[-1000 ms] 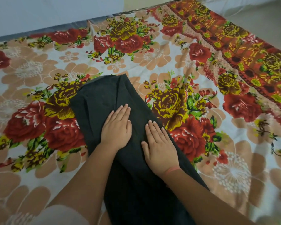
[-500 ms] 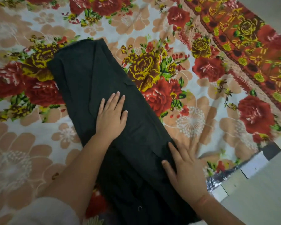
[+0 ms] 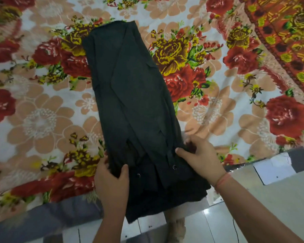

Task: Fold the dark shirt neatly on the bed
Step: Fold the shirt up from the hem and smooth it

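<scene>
A floral bedspread [image 3: 42,120] covers the bed [image 3: 42,218]. It is white, printed with large peach blossoms, red roses, yellow roses and green leaves. Toward the bed's far right corner the print changes to a broad diagonal band [image 3: 279,32] of red-orange with yellow and dark motifs. Past the bed's near edge lies a floor of pale glossy tiles [image 3: 270,207] with thin dark joints. By the near right edge, 1 white panel [image 3: 270,169] sits beside a grey one; what they are is unclear.
</scene>
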